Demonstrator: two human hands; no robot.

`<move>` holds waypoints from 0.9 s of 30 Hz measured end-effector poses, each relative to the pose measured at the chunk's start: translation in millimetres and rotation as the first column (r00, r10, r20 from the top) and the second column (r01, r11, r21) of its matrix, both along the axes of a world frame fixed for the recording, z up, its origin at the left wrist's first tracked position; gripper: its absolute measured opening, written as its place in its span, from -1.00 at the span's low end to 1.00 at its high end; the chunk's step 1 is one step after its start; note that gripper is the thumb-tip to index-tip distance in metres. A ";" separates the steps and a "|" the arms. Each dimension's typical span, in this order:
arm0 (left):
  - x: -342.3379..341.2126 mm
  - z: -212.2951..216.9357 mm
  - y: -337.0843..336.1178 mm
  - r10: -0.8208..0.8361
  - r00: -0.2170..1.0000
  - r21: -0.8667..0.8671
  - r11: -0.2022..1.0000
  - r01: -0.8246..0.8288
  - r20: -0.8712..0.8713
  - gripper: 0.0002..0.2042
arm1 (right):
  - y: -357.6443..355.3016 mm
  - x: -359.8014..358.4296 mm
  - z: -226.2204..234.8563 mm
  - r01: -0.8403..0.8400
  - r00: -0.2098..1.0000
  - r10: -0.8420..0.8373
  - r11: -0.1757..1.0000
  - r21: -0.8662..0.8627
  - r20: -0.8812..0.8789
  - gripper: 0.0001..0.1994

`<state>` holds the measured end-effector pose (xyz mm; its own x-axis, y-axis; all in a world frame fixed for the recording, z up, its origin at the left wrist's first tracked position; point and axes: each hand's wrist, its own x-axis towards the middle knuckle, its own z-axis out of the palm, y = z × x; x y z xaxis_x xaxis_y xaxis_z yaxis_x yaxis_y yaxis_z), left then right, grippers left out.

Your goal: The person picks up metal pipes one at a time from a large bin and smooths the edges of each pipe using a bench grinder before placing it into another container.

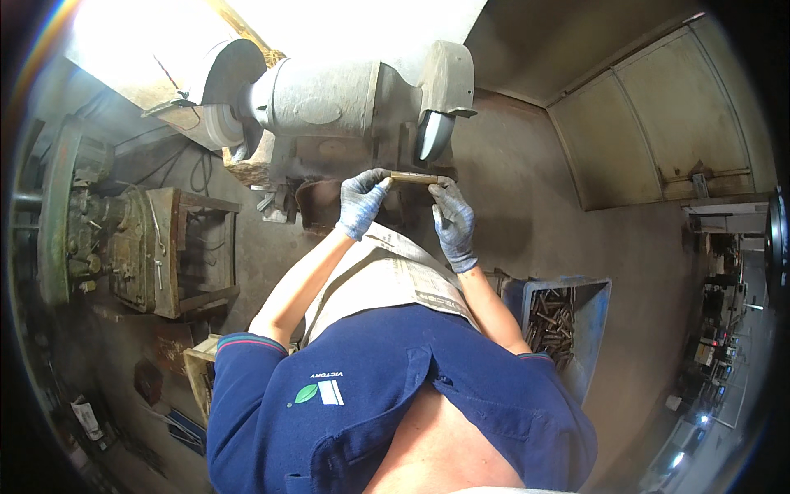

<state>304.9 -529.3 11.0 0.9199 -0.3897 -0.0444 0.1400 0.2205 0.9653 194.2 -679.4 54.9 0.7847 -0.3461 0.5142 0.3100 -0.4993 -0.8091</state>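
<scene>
Between my two gloved hands a short brown metal bar (414, 178) lies level, pinched at both ends. My left hand (362, 202), in a blue-grey work glove, closes on its left end. At the other end my right hand (453, 222), gloved alike, grips it with thumb and fingers. Just beyond the bar stands a grey bench grinder (325, 99). Its right wheel (435, 136) hangs below the guard, a little above my right hand and apart from the bar. The left wheel (222, 125) sits farther off to the left.
By my right elbow stands a blue bin (599, 317) holding many metal bars (551, 323). A wooden crate (200, 366) is at my left side. Greenish machinery (123, 239) fills the left. Newspaper-like sheets (395, 276) cover my lap. Pale cabinet doors (658, 115) stand at the far right.
</scene>
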 end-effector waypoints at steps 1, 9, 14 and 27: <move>-4.2 8.3 3.4 0.000 0.999 -0.006 1.000 0.000 0.040 -0.85 | 3.2 -2.7 3.6 0.008 1.000 -0.007 1.000 -0.025 0.025 -0.73; -15.1 36.3 17.5 0.032 0.903 -0.121 0.992 0.022 0.428 -0.84 | 22.2 -24.8 26.5 0.006 0.997 -0.002 0.999 -0.049 0.081 -0.65; -22.2 52.6 24.5 -0.009 0.804 -0.036 0.999 0.037 0.594 -0.80 | 34.2 -43.2 35.8 0.087 0.992 -0.079 0.993 -0.083 0.094 -0.61; -33.1 65.9 29.9 -0.075 0.719 0.064 0.997 0.042 0.691 -0.83 | 32.6 -58.3 48.3 0.165 0.980 -0.126 0.948 -0.271 0.155 -0.70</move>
